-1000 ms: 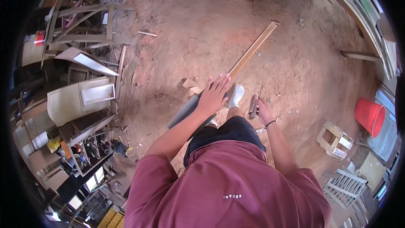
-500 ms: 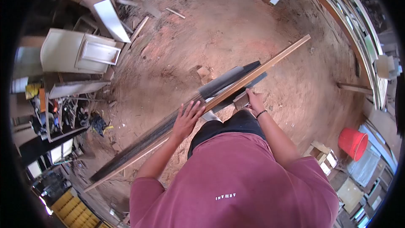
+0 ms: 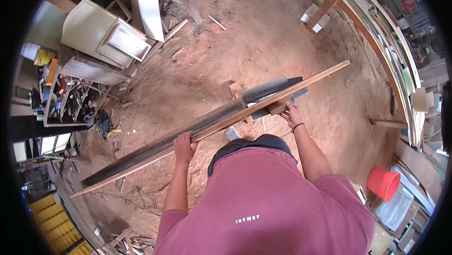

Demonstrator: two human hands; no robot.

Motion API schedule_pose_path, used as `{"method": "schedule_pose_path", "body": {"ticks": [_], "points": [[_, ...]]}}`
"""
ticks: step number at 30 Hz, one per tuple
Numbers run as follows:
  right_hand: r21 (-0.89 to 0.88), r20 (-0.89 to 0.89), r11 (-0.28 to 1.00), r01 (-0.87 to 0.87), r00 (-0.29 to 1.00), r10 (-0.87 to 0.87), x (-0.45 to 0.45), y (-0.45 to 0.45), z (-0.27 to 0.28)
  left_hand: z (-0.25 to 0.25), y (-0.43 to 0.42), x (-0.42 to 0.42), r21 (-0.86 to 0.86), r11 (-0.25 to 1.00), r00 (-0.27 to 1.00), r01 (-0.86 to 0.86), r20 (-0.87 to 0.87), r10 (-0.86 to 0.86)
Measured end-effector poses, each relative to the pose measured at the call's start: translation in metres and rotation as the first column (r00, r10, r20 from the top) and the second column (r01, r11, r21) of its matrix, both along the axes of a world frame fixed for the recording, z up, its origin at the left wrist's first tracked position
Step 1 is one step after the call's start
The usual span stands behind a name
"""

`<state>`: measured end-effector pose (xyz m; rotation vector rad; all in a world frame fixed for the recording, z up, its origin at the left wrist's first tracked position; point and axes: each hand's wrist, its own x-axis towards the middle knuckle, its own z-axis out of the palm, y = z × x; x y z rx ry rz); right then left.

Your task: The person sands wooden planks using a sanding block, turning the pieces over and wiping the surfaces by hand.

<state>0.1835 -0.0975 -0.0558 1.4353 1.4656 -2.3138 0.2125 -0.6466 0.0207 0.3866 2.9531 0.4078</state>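
A long light-brown wooden strip [image 3: 325, 73] runs diagonally across in front of me, with a long dark weathered board [image 3: 155, 141] along its far side. My left hand [image 3: 184, 146] is closed over the near edge of the strip, left of my body. A small brown wooden block [image 3: 278, 107] sits against the strip's near side, and my right hand [image 3: 292, 114] grips its near end. Just past the strip lies a dark grey machine-like piece [image 3: 266, 90], partly covered by it. What lies under the strip by the block is mostly hidden.
Cabinet-like pale panels [image 3: 89, 33] stand at upper left, above a cluttered shelf [image 3: 70, 99]. Long boards [image 3: 376, 43] are racked on the right. A red bucket [image 3: 383, 184] stands at lower right. Yellow slatted crates [image 3: 54, 222] are at lower left, on the dirt floor [image 3: 188, 85].
My left hand has slid left along the strip, from lying spread on it to curling over its edge. My right hand and the block have shifted a little right. The view has turned slightly.
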Motion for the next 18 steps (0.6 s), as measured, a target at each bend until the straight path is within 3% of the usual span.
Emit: {"method": "schedule_pose_path", "body": {"ticks": [2, 4, 6, 8, 12, 14, 15, 16, 17, 18], "points": [[-0.033, -0.023, 0.998, -0.057, 0.998, 0.057, 0.002, 0.004, 0.000, -0.007, -0.010, 0.008, 0.003, 0.999, 0.998, -0.052, -0.034, 0.052], [-0.153, -0.116, 0.985, -0.079, 0.991, 0.062, 0.005, 0.012, -0.012, -0.006, -0.016, 0.008, -0.030, 0.999, 1.000, -0.013, -0.003, 0.013], [-0.166, -0.100, 0.983, -0.081, 0.993, 0.065, 0.005, 0.012, -0.007, -0.005, -0.017, 0.003, -0.009, 1.000, 0.998, 0.003, -0.062, -0.004], [-0.173, -0.028, 0.984, -0.042, 0.999, 0.037, 0.003, 0.007, 0.004, -0.006, -0.019, -0.003, -0.040, 0.999, 0.999, 0.018, 0.034, -0.016], [-0.245, -0.064, 0.969, -0.045, 0.997, 0.030, 0.014, 0.010, -0.021, -0.006, -0.023, -0.014, -0.003, 0.999, 0.991, 0.035, 0.126, -0.034], [0.251, 0.131, 0.957, -0.144, 0.985, 0.113, 0.026, 0.002, -0.018, -0.009, -0.025, -0.016, -0.017, 0.999, 0.992, 0.041, 0.118, -0.039], [0.543, 0.204, 0.805, -0.238, 0.968, 0.149, 0.033, 0.001, -0.024, -0.010, -0.025, -0.016, -0.015, 0.998, 0.991, 0.065, 0.116, -0.063], [0.771, 0.274, 0.555, -0.312, 0.949, 0.154, 0.039, -0.006, -0.030, -0.011, -0.025, -0.015, 0.000, 0.998, 0.994, 0.066, 0.091, -0.065], [0.772, 0.261, 0.550, -0.320, 0.947, 0.184, 0.044, -0.021, -0.020, -0.012, -0.024, -0.014, 0.015, 0.998, 0.996, 0.065, 0.068, -0.066], [0.922, 0.196, 0.250, -0.296, 0.912, 0.360, 0.052, -0.039, 0.004, -0.017, -0.025, -0.014, 0.035, 0.996, 0.996, 0.077, 0.037, -0.078]]}}
